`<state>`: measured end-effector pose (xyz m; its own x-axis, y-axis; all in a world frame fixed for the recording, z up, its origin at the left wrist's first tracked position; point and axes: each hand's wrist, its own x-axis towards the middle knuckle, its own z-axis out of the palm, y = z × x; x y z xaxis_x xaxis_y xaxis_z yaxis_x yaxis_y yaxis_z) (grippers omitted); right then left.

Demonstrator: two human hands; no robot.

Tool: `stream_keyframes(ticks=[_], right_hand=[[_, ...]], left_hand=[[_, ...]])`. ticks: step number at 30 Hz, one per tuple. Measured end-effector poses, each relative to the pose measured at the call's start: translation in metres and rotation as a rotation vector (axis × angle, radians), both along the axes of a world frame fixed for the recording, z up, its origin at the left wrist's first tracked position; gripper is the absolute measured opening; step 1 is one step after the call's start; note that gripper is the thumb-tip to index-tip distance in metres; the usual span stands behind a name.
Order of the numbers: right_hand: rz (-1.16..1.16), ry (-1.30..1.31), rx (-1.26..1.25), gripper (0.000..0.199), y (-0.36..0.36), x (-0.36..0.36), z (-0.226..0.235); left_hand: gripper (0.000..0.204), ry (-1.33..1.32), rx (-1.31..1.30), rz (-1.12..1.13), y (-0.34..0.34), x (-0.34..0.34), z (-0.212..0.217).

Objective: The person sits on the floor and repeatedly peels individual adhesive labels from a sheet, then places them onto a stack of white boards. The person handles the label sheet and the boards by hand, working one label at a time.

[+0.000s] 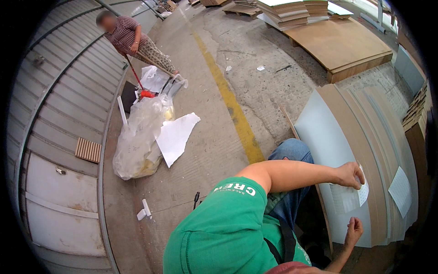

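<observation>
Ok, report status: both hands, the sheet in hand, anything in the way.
Left hand pinching dotted white sheet over board stack. Right hand nearby, grip unclear. Possible obstruction: second dotted sheet on the stack, further right.

The held sheet (363, 193) is white, perhaps dotted; top board (325, 132) whitish; floor line (230, 106) yellow.

Wall (73, 112) — grey, ribbed | floor (196, 141) — worn concrete, yellow stripe (236, 114)
</observation>
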<state>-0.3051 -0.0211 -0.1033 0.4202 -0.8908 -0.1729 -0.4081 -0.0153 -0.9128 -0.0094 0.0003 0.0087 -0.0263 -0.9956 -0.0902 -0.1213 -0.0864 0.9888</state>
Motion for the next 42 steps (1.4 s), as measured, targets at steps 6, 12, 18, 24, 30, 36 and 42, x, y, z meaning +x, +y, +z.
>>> stream_keyframes(ticks=[6, 12, 18, 24, 30, 36, 42], right_hand=[[-0.188, -0.094, 0.174, 0.03, -0.002, -0.022, 0.014], [-0.16, -0.555, 0.167, 0.068, -0.006, 0.025, 0.126], [-0.156, -0.671, 0.086, 0.045, 0.025, 0.07, 0.136], [-0.093, -0.561, 0.072, 0.037, 0.041, 0.077, 0.145], [-0.162, -0.525, 0.064, 0.03, 0.043, 0.078, 0.153], [-0.116, -0.488, -0.027, 0.02, 0.039, 0.072, 0.154], [-0.134, -0.422, 0.189, 0.018, 0.041, 0.058, 0.16]], left_hand=[[0.031, 0.011, -0.063, -0.068, -0.02, -0.019, -0.032], [0.033, 0.259, 0.088, -0.096, -0.007, -0.019, 0.035], [0.026, 0.206, 0.047, -0.083, 0.024, -0.015, 0.049], [0.029, 0.101, 0.0, -0.189, 0.039, -0.015, 0.049], [0.03, 0.072, -0.022, -0.142, 0.04, -0.023, 0.054], [0.022, -0.145, -0.066, -0.174, 0.036, -0.026, 0.058], [0.021, -0.034, 0.215, -0.163, 0.038, -0.026, 0.061]])
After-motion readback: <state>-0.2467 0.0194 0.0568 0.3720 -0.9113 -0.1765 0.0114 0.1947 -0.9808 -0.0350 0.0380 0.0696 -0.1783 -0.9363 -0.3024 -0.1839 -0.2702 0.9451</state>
